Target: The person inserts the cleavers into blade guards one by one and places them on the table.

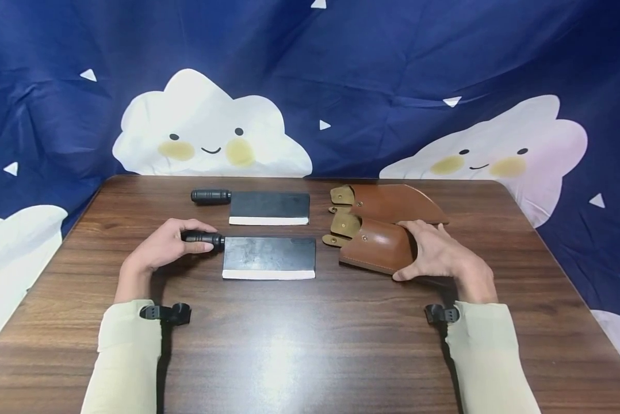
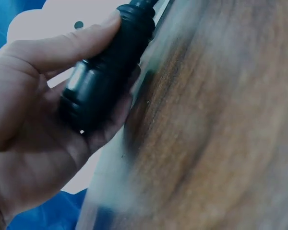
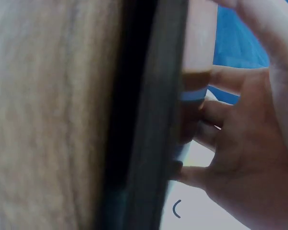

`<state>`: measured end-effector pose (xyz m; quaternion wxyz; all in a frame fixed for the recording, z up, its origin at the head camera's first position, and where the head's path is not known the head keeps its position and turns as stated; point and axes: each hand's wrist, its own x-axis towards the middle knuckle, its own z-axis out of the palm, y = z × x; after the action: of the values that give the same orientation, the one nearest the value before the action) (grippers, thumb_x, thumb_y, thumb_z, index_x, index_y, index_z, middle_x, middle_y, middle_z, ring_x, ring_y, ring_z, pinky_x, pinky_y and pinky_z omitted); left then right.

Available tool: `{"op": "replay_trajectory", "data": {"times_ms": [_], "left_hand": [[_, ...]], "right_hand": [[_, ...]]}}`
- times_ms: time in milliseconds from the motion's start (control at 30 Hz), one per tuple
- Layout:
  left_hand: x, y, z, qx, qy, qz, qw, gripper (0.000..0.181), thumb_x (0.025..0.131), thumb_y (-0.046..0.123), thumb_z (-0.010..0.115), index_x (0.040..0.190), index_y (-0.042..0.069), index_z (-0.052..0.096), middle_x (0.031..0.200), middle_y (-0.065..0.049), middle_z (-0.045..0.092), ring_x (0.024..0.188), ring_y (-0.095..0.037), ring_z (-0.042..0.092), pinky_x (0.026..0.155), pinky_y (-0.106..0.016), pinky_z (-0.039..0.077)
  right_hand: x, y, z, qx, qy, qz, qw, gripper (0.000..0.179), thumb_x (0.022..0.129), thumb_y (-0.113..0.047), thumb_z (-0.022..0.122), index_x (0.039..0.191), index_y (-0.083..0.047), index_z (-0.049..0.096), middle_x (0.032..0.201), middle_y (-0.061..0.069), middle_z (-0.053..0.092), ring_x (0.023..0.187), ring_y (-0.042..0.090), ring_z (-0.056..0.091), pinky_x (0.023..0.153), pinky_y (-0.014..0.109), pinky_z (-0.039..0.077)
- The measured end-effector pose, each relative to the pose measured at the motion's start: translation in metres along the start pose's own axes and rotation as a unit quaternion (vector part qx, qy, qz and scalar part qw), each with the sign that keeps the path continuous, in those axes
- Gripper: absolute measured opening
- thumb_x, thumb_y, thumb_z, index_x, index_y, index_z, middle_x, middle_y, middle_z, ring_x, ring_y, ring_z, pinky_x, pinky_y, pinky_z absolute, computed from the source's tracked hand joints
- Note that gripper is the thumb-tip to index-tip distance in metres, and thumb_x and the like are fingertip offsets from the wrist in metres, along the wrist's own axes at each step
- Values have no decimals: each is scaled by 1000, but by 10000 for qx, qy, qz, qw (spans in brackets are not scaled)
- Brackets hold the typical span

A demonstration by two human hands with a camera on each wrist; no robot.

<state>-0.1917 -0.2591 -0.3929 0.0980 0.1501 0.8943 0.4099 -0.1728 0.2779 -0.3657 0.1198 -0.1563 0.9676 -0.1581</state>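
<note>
My left hand (image 1: 161,246) grips the black ridged handle (image 2: 103,79) of the nearer cleaver (image 1: 268,256), thumb along it in the left wrist view. That blade lies on the table, its bright cutting edge toward me. Behind it lies a second, similar cleaver (image 1: 270,207). On the right, my right hand (image 1: 441,253) holds the nearer brown leather sheath (image 1: 376,246) by its right end, thumb on the near edge and fingers at the far edge. The sheath's small snap straps point left. Another brown sheath (image 1: 393,202) lies just behind, partly overlapped in view by the held one.
The wood-grain table (image 1: 310,356) has rounded far corners. A blue curtain (image 1: 362,69) with smiling clouds hangs right behind its far edge. Black straps (image 1: 172,313) stick out at both sleeve cuffs.
</note>
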Motion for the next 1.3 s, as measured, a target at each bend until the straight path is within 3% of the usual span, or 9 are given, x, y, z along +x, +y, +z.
{"op": "replay_trajectory", "data": {"times_ms": [200, 467, 667, 833, 1000, 1300], "left_hand": [[0, -1, 0, -386, 317, -65, 9987, 36, 85, 29, 84, 117, 15, 76, 111, -8, 73, 97, -23, 62, 81, -24, 48], [-1, 3, 0, -762, 596, 138, 9952, 35, 87, 22, 83, 119, 10, 75, 111, -9, 73, 94, -16, 63, 79, -20, 50], [0, 11, 2, -1216, 1178, 107, 9855, 34, 87, 18, 82, 119, 7, 75, 109, -3, 72, 91, -14, 62, 76, -22, 51], [3, 18, 4, -1371, 1584, 321, 9773, 34, 87, 17, 82, 118, 5, 75, 104, 4, 73, 87, -12, 63, 72, -21, 52], [5, 20, 6, -1266, 1683, 362, 9769, 34, 87, 19, 83, 117, 5, 75, 106, 3, 74, 89, -12, 64, 74, -20, 51], [7, 22, 8, -1231, 1567, 220, 9797, 33, 87, 22, 84, 115, 7, 76, 106, -3, 73, 88, -16, 64, 74, -23, 52]], "right_hand": [[-1, 3, 1, -7, 103, -143, 9998, 116, 62, -53, 92, 151, -2, 39, 148, 29, 43, 136, 48, 37, 109, 64, 32], [-4, 0, -5, -138, 239, -320, 9991, 117, 62, -58, 91, 153, -5, 39, 149, 25, 45, 136, 47, 39, 107, 66, 32], [-4, -7, -8, -208, 254, -432, 9985, 117, 61, -58, 90, 152, -5, 39, 148, 24, 46, 135, 45, 41, 107, 65, 33], [-3, -12, -11, -151, 253, -565, 9980, 116, 62, -56, 91, 152, -4, 39, 148, 24, 45, 137, 45, 38, 110, 64, 29], [-2, -19, -14, -131, 284, -734, 9968, 116, 62, -54, 91, 153, -4, 38, 150, 22, 45, 139, 43, 36, 113, 63, 24], [-1, -27, -17, -61, 190, -812, 9965, 118, 64, -56, 90, 155, -6, 36, 152, 21, 42, 141, 42, 33, 113, 65, 21]]}}
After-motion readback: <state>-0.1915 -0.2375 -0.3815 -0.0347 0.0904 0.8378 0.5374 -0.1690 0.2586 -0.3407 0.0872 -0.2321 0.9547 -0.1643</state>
